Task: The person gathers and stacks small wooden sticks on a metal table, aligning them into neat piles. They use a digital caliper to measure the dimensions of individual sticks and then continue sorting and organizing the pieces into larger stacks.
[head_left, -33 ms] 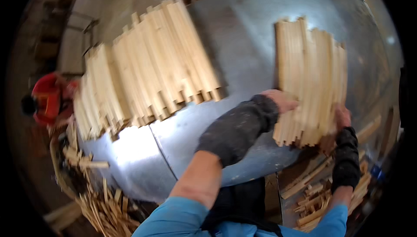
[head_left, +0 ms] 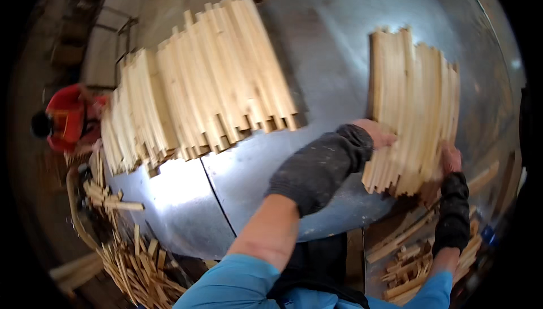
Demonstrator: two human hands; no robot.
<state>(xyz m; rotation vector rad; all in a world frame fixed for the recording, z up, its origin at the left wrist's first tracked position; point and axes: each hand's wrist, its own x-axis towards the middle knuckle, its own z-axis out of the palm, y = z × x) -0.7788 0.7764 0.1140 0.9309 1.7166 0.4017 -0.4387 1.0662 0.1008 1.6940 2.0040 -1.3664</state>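
Observation:
A batch of pale wooden strips, laid side by side with uneven ends, lies on the right part of a metal table. My left hand is at its left edge, fingers reaching over the top of the strips. On the opposite edge, near the front end, my right hand grips the strips from the side; some of its fingers are hidden. Dark sleeves cover both wrists. A larger spread of wooden strips rests on the left part of the table, apart from my hands.
Loose offcuts pile up at the lower left and below the right table edge. Another person in red is at the far left, beyond the larger spread. A seam crosses the tabletop.
The whole view has shifted a little, so the table and strips appear slightly farther right. Both hands stay on the same batch.

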